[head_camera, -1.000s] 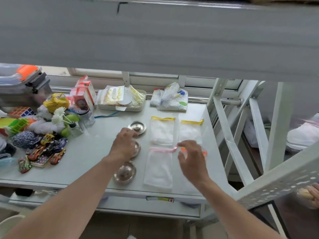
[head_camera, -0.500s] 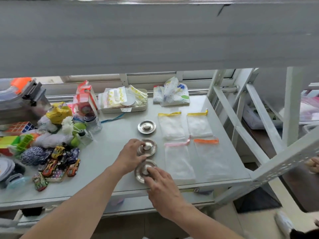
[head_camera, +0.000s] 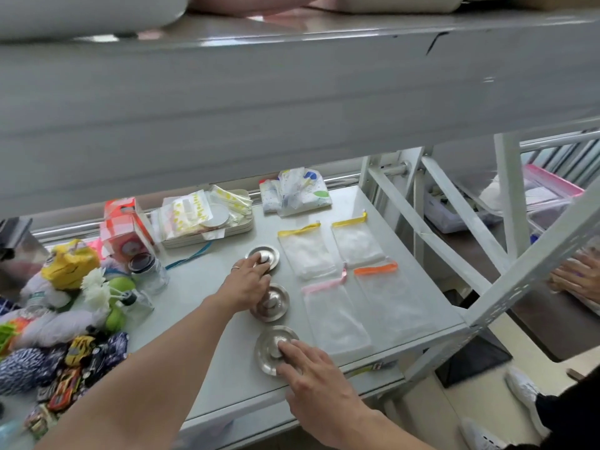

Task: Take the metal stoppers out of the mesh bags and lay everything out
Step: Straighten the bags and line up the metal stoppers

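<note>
Grey shelf (head_camera: 201,323) under a low overhead board. Three stoppers set in a column: far (head_camera: 262,257), middle (head_camera: 272,303), near (head_camera: 276,349), likely spaced for a tidy layout. Four flat bags (head_camera: 336,315) lined up just right, seemingly emptied. Left hand (head_camera: 248,285) spread, fingertips touching the far stopper's knob; right hand (head_camera: 319,389) loose, fingertips pressing the near one, probably nudging into line. Toy clutter (head_camera: 65,319) well left.

head-worn view, looking forward and down, table (head_camera: 207,306) near
</note>
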Motion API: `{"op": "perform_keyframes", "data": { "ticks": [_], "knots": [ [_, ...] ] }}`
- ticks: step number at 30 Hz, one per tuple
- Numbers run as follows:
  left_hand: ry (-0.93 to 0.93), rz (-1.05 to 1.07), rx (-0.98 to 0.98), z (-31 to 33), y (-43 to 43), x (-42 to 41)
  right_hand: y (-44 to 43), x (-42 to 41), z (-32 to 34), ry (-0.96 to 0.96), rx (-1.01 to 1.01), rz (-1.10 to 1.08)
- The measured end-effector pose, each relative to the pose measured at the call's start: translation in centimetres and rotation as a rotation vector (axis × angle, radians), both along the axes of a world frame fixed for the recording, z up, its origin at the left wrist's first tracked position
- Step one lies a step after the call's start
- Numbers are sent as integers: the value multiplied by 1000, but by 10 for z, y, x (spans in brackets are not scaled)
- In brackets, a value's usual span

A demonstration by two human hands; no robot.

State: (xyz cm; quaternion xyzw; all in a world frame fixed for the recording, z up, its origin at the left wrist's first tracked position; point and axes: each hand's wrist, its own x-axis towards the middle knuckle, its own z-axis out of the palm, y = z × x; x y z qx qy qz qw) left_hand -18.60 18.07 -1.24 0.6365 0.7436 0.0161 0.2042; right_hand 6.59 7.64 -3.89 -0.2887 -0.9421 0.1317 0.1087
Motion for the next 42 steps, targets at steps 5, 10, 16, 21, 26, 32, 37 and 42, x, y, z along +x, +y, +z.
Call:
{"op": "perform_keyframes", "data": {
  "ticks": [5,10,16,21,26,32,37,42],
  "knots": [
    [-15,45,-14,0,10,-2,-2,-4,-4,8,18,-32],
    [-51,18,46,12,-1,11,-2,-3,-4,-12,17,-45],
    [-173,-52,188,0,-54,19,-3,1,0,-46,1,-80],
    [-133,-118,191,-17,-66,23,-4,4,-2,-92,0,-81],
    [-127,-99,193,-23,-51,24,-2,1,1,-98,25,-89],
    [-138,-78,198,-23,-43,23,4,-2,5,-108,40,-100],
    [-201,-65,247,-26,-49,22,-3,0,6,-107,21,-82],
    [-196,-61,260,-29,-48,21,-1,-1,7,-86,46,-69]
  ]
}}
